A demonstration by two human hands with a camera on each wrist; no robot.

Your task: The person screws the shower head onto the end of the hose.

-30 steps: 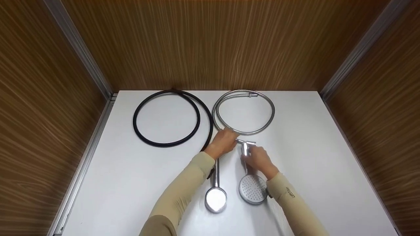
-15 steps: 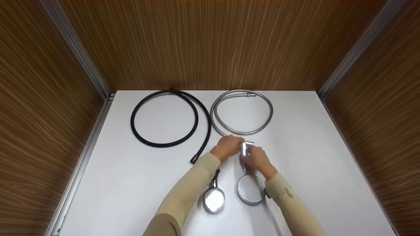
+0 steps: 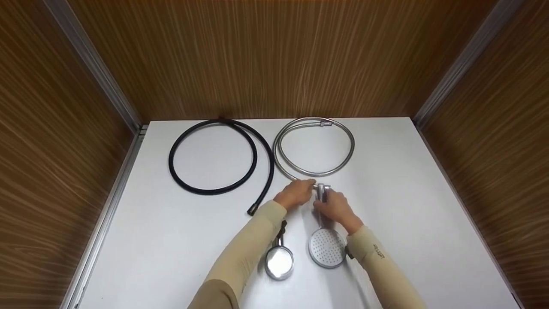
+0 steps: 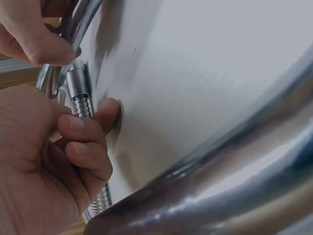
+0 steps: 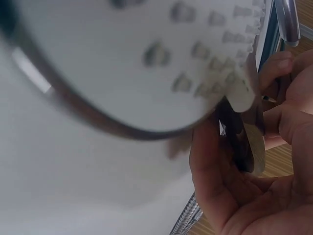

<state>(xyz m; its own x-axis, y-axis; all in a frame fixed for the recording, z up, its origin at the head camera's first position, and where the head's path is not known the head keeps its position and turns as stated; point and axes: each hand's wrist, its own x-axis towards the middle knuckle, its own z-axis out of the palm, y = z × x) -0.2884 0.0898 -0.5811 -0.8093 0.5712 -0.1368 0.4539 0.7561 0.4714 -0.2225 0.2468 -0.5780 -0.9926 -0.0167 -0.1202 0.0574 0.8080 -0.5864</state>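
Note:
My left hand point(image 3: 296, 193) pinches the silver metal shower hose point(image 3: 321, 174) just behind its end, and the ribbed hose and its smooth chrome end nut point(image 4: 78, 82) show in the left wrist view. The nut sits right at the top of a chrome shower head's handle. Around that handle curl the fingers of my right hand point(image 3: 336, 207). The round shower head point(image 3: 327, 247) points toward me, its dotted spray face up. A short silver piece point(image 3: 327, 187) sticks out to the right of the handle's top. My fingers hide part of the handle.
Left of this shower head lies a second one point(image 3: 279, 262) with a shiny round face, partly under my left forearm. A black hose point(image 3: 212, 192) lies coiled on the white table point(image 3: 150, 240), its end fitting point(image 3: 252, 210) toward me. Wood-grain panels point(image 3: 274, 60) enclose the back and sides.
My left hand has moved right and slightly toward me, bringing the silver hose's end to the handle top. The black hose's end fitting has come into view. My right hand keeps its hold.

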